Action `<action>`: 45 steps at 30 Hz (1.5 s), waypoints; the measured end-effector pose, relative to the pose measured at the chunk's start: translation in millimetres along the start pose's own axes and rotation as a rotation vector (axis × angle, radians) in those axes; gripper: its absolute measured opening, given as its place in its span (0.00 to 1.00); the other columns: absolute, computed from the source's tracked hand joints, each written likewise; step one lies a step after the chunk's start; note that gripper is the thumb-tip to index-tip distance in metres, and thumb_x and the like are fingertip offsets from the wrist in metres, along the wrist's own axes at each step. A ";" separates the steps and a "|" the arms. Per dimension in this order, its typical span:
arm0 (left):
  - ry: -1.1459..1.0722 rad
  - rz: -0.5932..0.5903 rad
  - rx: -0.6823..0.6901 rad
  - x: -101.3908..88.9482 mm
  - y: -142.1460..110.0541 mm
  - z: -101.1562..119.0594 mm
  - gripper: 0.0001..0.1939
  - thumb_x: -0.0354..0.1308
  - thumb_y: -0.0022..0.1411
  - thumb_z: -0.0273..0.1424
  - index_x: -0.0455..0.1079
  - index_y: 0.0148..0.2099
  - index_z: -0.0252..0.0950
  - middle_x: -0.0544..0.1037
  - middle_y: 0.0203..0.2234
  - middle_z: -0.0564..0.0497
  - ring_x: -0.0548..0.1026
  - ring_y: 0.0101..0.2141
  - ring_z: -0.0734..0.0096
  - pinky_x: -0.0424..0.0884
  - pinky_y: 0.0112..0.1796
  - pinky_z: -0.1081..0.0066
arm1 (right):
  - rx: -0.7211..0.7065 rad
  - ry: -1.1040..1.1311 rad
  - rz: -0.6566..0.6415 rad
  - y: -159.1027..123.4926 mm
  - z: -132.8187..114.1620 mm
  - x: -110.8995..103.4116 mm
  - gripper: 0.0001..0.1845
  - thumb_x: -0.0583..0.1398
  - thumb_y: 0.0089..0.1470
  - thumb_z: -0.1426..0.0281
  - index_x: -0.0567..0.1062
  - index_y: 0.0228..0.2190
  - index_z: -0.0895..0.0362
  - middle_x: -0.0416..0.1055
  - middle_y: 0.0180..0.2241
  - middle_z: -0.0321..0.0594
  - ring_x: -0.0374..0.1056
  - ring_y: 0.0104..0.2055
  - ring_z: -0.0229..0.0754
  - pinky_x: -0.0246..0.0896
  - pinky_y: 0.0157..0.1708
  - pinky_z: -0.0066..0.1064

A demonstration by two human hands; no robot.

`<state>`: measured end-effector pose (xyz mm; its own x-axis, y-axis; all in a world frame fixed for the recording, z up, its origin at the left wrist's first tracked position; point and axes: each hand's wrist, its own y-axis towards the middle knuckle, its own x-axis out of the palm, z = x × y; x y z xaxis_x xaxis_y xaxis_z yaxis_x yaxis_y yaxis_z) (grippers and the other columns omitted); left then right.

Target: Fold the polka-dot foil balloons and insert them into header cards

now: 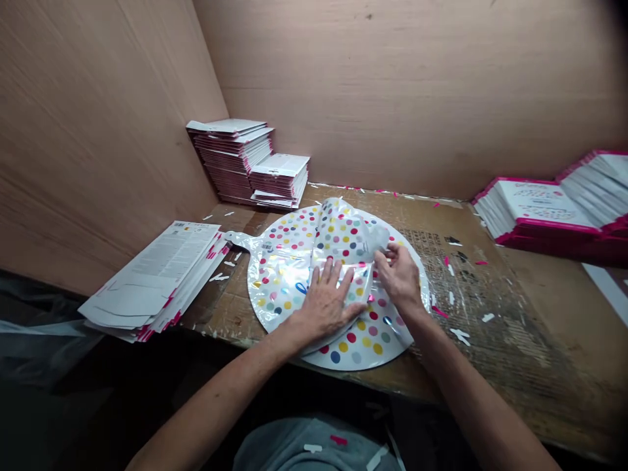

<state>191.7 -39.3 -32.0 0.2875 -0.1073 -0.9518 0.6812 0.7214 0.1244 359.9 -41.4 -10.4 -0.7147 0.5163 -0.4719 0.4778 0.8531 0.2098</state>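
Plywood-walled bay, pale pinkish panels (417, 98) on two sides. Worktop of worn, scuffed brown cardboard (534, 314) ran along them. Stacks of flat white-and-magenta packets sat in the back-left corner (228, 157), along the left edge (161, 281) and at the right edge (540, 209). Small white and pink film scraps (461, 335) lay right of centre.

Round silver foil balloon with multicoloured polka dots (279, 275) lay flat, mid-worktop. Its far side was folded over the centre; the near part of the disc was unfolded, and no packet was on it. Long axis ran roughly left to right, with the narrow foil neck (240, 241) pointing to the left edge.

Left hand (326, 304) pressed flat on the fold, fingers spread apart. Right hand (400, 278) sat at the fold's right end, fingers together, apparently pinching the foil; view partly blocked.
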 end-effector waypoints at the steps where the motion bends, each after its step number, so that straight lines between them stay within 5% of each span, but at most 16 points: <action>1: 0.011 0.011 0.017 11.5 1.4 7.5 0.39 0.46 0.66 0.54 0.54 0.69 0.31 0.52 0.68 0.31 0.45 0.68 0.40 0.45 0.63 0.40 | -0.133 -0.088 0.068 -5.2 1.2 -10.1 0.19 0.55 0.56 0.59 0.72 0.43 0.57 0.76 0.38 0.46 0.73 0.35 0.45 0.70 0.36 0.38; 4: 0.023 0.061 0.042 28.5 -0.4 21.7 0.39 0.44 0.67 0.54 0.54 0.68 0.31 0.54 0.67 0.30 0.47 0.68 0.40 0.44 0.63 0.38 | -0.529 -0.258 -0.027 -14.1 0.8 -20.1 0.18 0.51 0.62 0.61 0.73 0.47 0.55 0.75 0.46 0.47 0.72 0.47 0.46 0.66 0.50 0.40; 7: 0.021 0.045 0.044 27.7 -2.0 27.1 0.37 0.44 0.67 0.53 0.56 0.67 0.32 0.56 0.66 0.32 0.48 0.68 0.42 0.46 0.63 0.40 | -0.698 -0.421 -0.241 -5.2 3.2 -6.4 0.22 0.48 0.65 0.64 0.70 0.55 0.57 0.70 0.56 0.49 0.65 0.58 0.47 0.60 0.58 0.40; 11: 0.032 0.034 0.030 17.8 -3.1 31.4 0.38 0.43 0.67 0.54 0.57 0.67 0.32 0.58 0.66 0.34 0.50 0.68 0.43 0.49 0.63 0.44 | -0.679 -0.697 -0.272 30.6 12.4 23.4 0.27 0.48 0.66 0.62 0.63 0.62 0.60 0.55 0.66 0.52 0.52 0.67 0.54 0.51 0.62 0.47; 15: 0.019 0.069 -0.011 -1.5 -21.8 25.5 0.32 0.43 0.69 0.50 0.60 0.64 0.33 0.63 0.63 0.35 0.58 0.65 0.46 0.58 0.60 0.47 | -0.627 -0.834 -0.393 66.2 23.4 44.3 0.27 0.46 0.68 0.61 0.64 0.60 0.61 0.56 0.66 0.54 0.53 0.65 0.58 0.49 0.61 0.49; 18: 0.030 0.131 -0.324 -19.7 -51.9 14.9 0.21 0.44 0.70 0.42 0.70 0.49 0.33 0.76 0.48 0.36 0.72 0.52 0.49 0.68 0.51 0.54 | -0.638 -0.834 -0.468 78.3 35.6 48.4 0.26 0.45 0.68 0.62 0.64 0.60 0.60 0.57 0.65 0.52 0.52 0.65 0.56 0.48 0.62 0.48; 21: -0.044 0.002 -0.575 -31.9 -78.2 13.0 0.15 0.50 0.65 0.43 0.68 0.33 0.38 0.76 0.32 0.43 0.75 0.35 0.56 0.69 0.38 0.59 | -0.655 -0.790 -0.474 83.1 46.2 48.7 0.26 0.45 0.68 0.63 0.63 0.61 0.60 0.55 0.66 0.51 0.49 0.67 0.55 0.45 0.63 0.48; 24: -0.412 -0.241 -0.595 -41.5 -83.2 22.5 0.17 0.58 0.58 0.43 0.62 0.24 0.39 0.69 0.22 0.51 0.68 0.25 0.68 0.62 0.27 0.68 | -0.664 -0.718 -0.498 87.9 48.4 49.4 0.26 0.46 0.67 0.63 0.64 0.61 0.62 0.56 0.66 0.53 0.50 0.67 0.56 0.45 0.63 0.49; 27: -1.073 -0.463 -0.673 -60.4 -66.7 33.8 0.21 0.59 0.55 0.47 0.61 0.22 0.37 0.61 0.16 0.56 0.56 0.18 0.78 0.49 0.19 0.74 | -0.592 -0.549 -0.530 87.2 40.1 37.5 0.27 0.48 0.67 0.60 0.68 0.57 0.62 0.57 0.65 0.56 0.50 0.67 0.56 0.45 0.64 0.51; 31: -1.566 -0.236 -0.737 -93.3 -36.0 44.5 0.18 0.61 0.54 0.47 0.69 0.31 0.36 0.68 0.21 0.55 0.56 0.17 0.82 0.48 0.17 0.77 | -0.450 -0.160 -0.449 46.0 21.9 -17.8 0.39 0.39 0.65 0.46 0.67 0.60 0.59 0.61 0.63 0.53 0.56 0.66 0.52 0.52 0.63 0.48; 33: -1.616 -0.139 -0.705 -103.8 -26.6 46.5 0.18 0.61 0.55 0.47 0.69 0.32 0.36 0.69 0.21 0.54 0.57 0.16 0.82 0.50 0.16 0.77 | -0.554 -0.021 -0.451 5.9 18.2 -50.3 0.46 0.35 0.61 0.40 0.58 0.65 0.57 0.59 0.65 0.50 0.56 0.66 0.52 0.56 0.62 0.48; 35: -1.594 -0.155 -0.637 -108.2 -21.8 44.0 0.20 0.59 0.56 0.49 0.69 0.31 0.35 0.69 0.20 0.54 0.57 0.16 0.82 0.50 0.16 0.77 | -0.667 -0.052 -0.446 -35.0 23.6 -73.0 0.51 0.51 0.56 0.38 0.50 0.68 0.57 0.52 0.67 0.51 0.52 0.67 0.58 0.55 0.63 0.52; 38: -1.231 -0.159 -0.515 -105.1 -15.9 26.4 0.30 0.47 0.61 0.56 0.67 0.23 0.35 0.67 0.16 0.51 0.63 0.17 0.76 0.56 0.18 0.74 | -0.818 -0.240 -0.190 -72.9 43.5 -83.8 0.35 0.59 0.61 0.62 0.57 0.66 0.54 0.64 0.61 0.51 0.63 0.62 0.54 0.62 0.60 0.48; 40: -0.836 0.112 -0.391 -96.6 -8.5 4.9 0.35 0.42 0.62 0.60 0.69 0.25 0.35 0.73 0.22 0.46 0.73 0.26 0.66 0.68 0.27 0.69 | -0.850 -0.272 -0.162 -75.5 52.7 -85.0 0.28 0.57 0.62 0.72 0.64 0.63 0.52 0.73 0.54 0.47 0.71 0.55 0.49 0.68 0.54 0.41; 42: -0.568 0.350 -0.171 -82.6 0.7 -20.8 0.38 0.39 0.61 0.63 0.74 0.38 0.34 0.79 0.39 0.40 0.75 0.45 0.55 0.71 0.46 0.61 | -0.831 -0.260 -0.282 -60.6 49.3 -88.8 0.25 0.56 0.59 0.74 0.71 0.57 0.52 0.77 0.50 0.45 0.75 0.49 0.47 0.72 0.49 0.37; 45: -0.544 0.170 0.133 -56.6 9.3 -54.0 0.46 0.31 0.61 0.65 0.71 0.54 0.34 0.72 0.57 0.39 0.66 0.59 0.52 0.60 0.59 0.56 | -0.686 -0.274 -0.498 -10.3 16.9 -93.9 0.22 0.55 0.52 0.74 0.78 0.47 0.55 0.80 0.40 0.42 0.77 0.40 0.46 0.73 0.39 0.34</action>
<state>145.4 10.4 7.8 0.6805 -0.3583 -0.6392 0.6637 0.6711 0.3304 430.7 -99.9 17.3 -0.5685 0.1118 -0.8151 -0.3296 0.8768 0.3502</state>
